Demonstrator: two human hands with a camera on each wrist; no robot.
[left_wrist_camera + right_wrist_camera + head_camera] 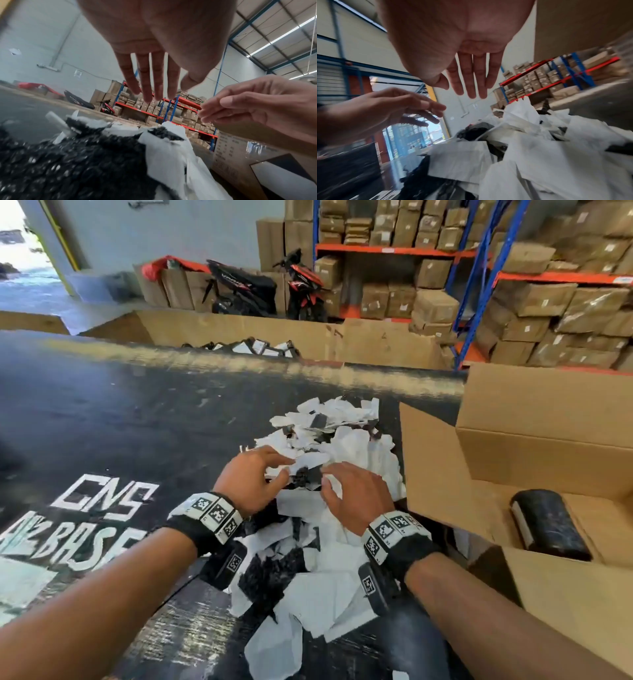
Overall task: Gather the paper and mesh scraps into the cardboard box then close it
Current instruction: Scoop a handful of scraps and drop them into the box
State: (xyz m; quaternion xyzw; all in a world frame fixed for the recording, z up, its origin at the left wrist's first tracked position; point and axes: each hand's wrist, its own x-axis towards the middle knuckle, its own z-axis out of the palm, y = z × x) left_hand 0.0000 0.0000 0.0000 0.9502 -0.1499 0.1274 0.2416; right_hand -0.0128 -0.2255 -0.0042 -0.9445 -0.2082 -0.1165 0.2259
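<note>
A pile of white paper scraps (346, 446) mixed with black mesh scraps (270, 577) runs down the middle of the black tabletop. My left hand (255, 477) and right hand (349, 494) hover side by side just above the pile's middle, palms down, fingers spread and holding nothing. In the left wrist view the left hand (154, 75) shows straight fingers above mesh scraps (77, 162). The right hand (471, 81) is likewise flat above paper scraps (539, 155). The open cardboard box (548, 422) stands at the right, flaps up.
A black roll (548, 525) lies inside the box. A large open carton (308, 337) with more scraps stands beyond the table's far edge (239, 361). Racks of boxes (565, 302) and a motorbike (301, 285) fill the background. White lettering (102, 498) marks the tabletop at the left.
</note>
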